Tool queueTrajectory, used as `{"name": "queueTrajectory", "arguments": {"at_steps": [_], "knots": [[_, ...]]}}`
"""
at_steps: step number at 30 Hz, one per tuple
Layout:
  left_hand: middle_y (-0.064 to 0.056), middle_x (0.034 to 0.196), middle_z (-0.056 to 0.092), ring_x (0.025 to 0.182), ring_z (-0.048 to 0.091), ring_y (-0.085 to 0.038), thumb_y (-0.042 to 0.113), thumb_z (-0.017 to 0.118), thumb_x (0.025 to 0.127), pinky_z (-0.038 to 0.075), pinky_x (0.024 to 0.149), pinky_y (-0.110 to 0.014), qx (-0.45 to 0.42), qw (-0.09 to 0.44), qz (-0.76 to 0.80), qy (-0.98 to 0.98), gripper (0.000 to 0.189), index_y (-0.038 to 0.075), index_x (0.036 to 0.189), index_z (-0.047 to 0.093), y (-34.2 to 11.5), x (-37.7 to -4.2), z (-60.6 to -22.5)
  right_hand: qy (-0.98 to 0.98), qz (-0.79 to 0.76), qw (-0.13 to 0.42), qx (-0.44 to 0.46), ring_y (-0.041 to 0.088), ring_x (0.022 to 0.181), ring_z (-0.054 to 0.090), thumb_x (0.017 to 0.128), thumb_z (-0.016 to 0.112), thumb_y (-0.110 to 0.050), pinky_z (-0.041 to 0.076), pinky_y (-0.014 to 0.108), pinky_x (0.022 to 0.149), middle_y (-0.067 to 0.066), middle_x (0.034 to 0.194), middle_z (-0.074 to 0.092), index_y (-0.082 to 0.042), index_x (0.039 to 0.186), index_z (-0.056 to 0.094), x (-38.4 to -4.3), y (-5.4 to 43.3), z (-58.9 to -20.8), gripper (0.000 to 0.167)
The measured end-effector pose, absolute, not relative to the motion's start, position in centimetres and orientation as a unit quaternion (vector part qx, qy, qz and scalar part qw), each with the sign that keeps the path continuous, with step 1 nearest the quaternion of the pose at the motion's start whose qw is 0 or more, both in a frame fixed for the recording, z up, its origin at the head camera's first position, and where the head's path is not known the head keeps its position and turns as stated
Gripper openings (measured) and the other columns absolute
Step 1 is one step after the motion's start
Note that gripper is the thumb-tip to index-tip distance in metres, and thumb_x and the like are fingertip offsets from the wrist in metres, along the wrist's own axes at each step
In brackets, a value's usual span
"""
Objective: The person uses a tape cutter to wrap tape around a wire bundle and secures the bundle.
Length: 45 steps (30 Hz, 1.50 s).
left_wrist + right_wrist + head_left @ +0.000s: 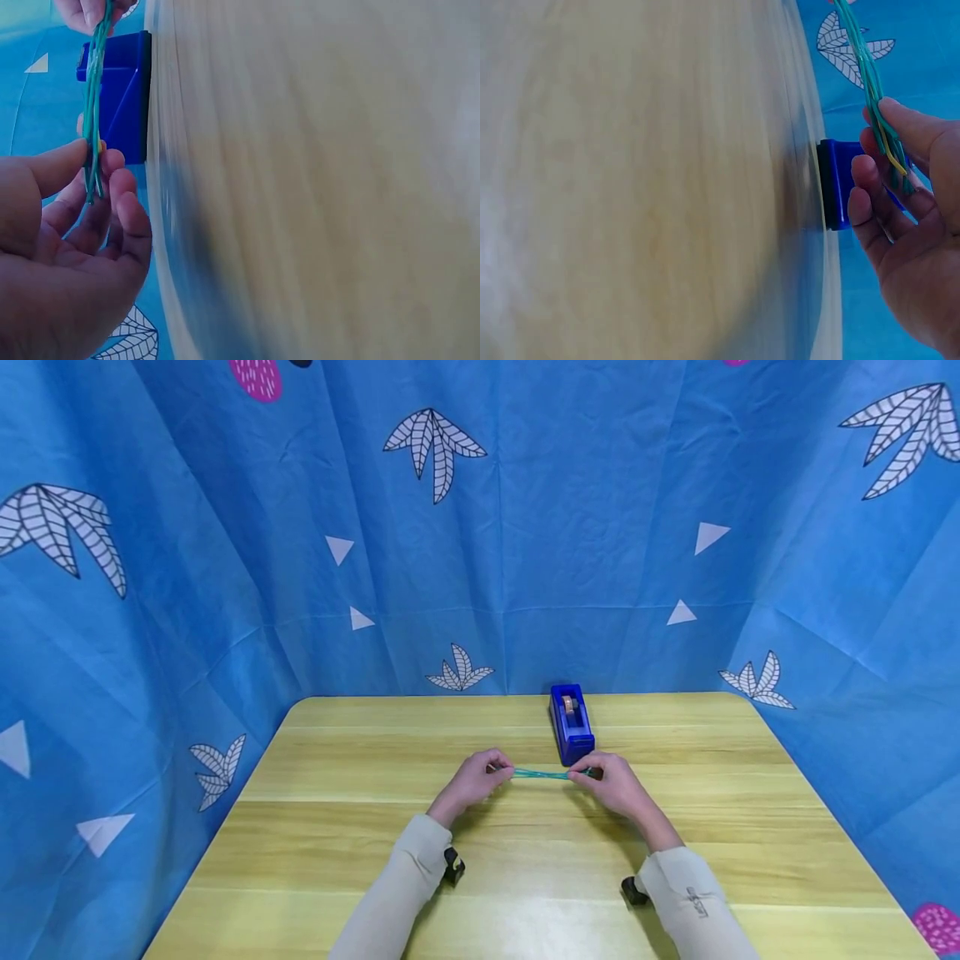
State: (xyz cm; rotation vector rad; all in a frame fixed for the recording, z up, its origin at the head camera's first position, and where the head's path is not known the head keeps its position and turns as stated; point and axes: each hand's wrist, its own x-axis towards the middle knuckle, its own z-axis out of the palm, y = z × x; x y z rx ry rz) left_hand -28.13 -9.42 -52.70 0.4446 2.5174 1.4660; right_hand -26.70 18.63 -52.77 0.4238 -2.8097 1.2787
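A thin bundle of green wires (540, 773) is stretched level above the table, between the two hands. My left hand (472, 781) pinches one end between thumb and fingers, and my right hand (615, 783) pinches the other. In the right wrist view, a yellow strand (891, 154) shows among the green wires (866, 71) near the right fingertips. A shiny, clear patch that looks like tape lies around the bundle (93, 97) in the left wrist view. Just beyond the right hand stands a blue tape dispenser (576, 748) with a roll (568, 704) in it.
The light wooden table (337, 877) has rounded far corners. Behind it and along both sides hangs a blue curtain (585, 527) with leaf and triangle prints. Black straps (453, 867) sit at the cuffs of both pale sleeves (397, 893).
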Motion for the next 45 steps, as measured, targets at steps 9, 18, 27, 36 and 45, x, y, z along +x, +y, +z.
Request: {"name": "queueTrajectory", "arguments": {"at_steps": [9,18,27,36,45], "knots": [[-0.005,0.108,0.066,0.091,0.059,-0.017,0.02,0.063,0.104,0.053,0.078,-0.03,0.14,0.107,0.473,0.863,0.012,0.01,0.107,0.07,-9.59,-28.36,-52.71,-0.908,0.398,-0.011,0.132,0.036,0.116,0.066,0.099,0.071,-0.021,0.049,0.059,0.106,0.011,0.114,0.075,-0.013,0.105,0.08,-27.03,18.47,-53.07,0.014],[-0.005,0.107,0.066,0.097,0.059,-0.018,0.018,0.065,0.103,0.052,0.084,-0.033,0.147,0.104,0.45,0.875,0.01,0.01,0.106,0.071,-9.53,-28.52,-52.82,-0.908,0.4,-0.026,0.124,0.037,0.118,0.064,0.099,0.071,-0.02,0.048,0.059,0.105,0.013,0.117,0.074,-0.012,0.106,0.08,-27.27,18.52,-53.3,0.014],[-0.004,0.106,0.066,0.098,0.059,-0.017,0.019,0.064,0.104,0.052,0.09,-0.037,0.151,0.102,0.437,0.881,0.01,0.011,0.105,0.071,-9.59,-28.65,-52.93,-0.91,0.396,-0.037,0.117,0.034,0.115,0.065,0.099,0.072,-0.019,0.051,0.057,0.102,0.011,0.116,0.074,-0.013,0.106,0.08,-27.51,18.47,-53.7,0.013],[-0.003,0.104,0.066,0.097,0.059,-0.017,0.018,0.065,0.103,0.052,0.091,-0.038,0.159,0.101,0.43,0.883,0.01,0.011,0.104,0.07,-9.53,-28.75,-53.05,-0.915,0.386,-0.044,0.114,0.032,0.112,0.065,0.098,0.072,-0.018,0.051,0.055,0.1,0.01,0.114,0.074,-0.014,0.104,0.08,-27.46,18.33,-53.6,0.011],[-0.003,0.101,0.066,0.093,0.057,-0.015,0.015,0.065,0.102,0.051,0.089,-0.035,0.166,0.107,0.424,0.884,0.008,0.009,0.103,0.07,-9.56,-28.48,-52.79,-0.917,0.377,-0.052,0.118,0.034,0.115,0.063,0.099,0.072,-0.017,0.049,0.056,0.104,0.009,0.114,0.073,-0.015,0.103,0.08,-27.33,18.13,-53.39,0.01]]}}
